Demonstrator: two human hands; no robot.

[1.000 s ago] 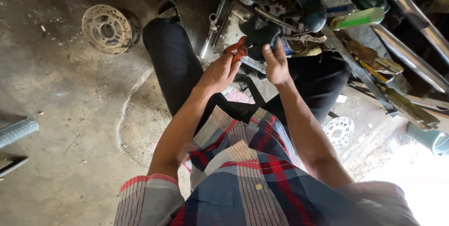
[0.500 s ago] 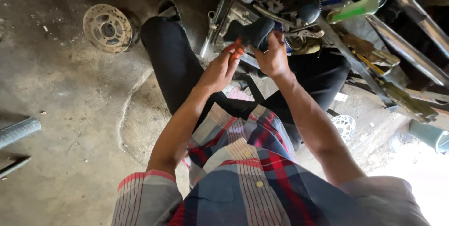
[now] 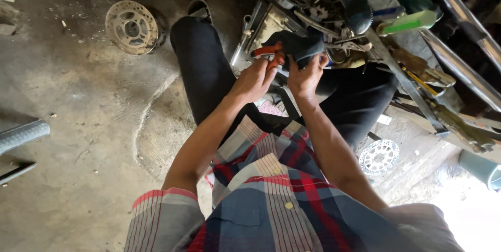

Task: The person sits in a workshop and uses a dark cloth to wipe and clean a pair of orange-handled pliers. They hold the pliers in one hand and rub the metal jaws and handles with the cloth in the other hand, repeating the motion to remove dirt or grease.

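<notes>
My left hand (image 3: 255,79): closed around red-handled pliers (image 3: 267,51), tips at the rubber. My right hand (image 3: 304,77): fingers clamped on a black rubber grip (image 3: 296,45), held above my knees, touching the pliers. Nearby: brake disc (image 3: 131,26) on concrete floor (image 3: 78,127), left; second disc (image 3: 379,156), right; green-handled screwdriver (image 3: 407,22) among tools ahead.

shirt (image 3: 276,194) showing plaid: red, blue, grey, white. trousers (image 3: 201,69) showing black. tool handles (image 3: 266,51) showing orange-red. rubber part (image 3: 297,43) showing black. bottle (image 3: 407,22) showing bright green. sprocket disc (image 3: 131,26) showing rusty tan. floor (image 3: 78,116) showing grey-brown.
</notes>
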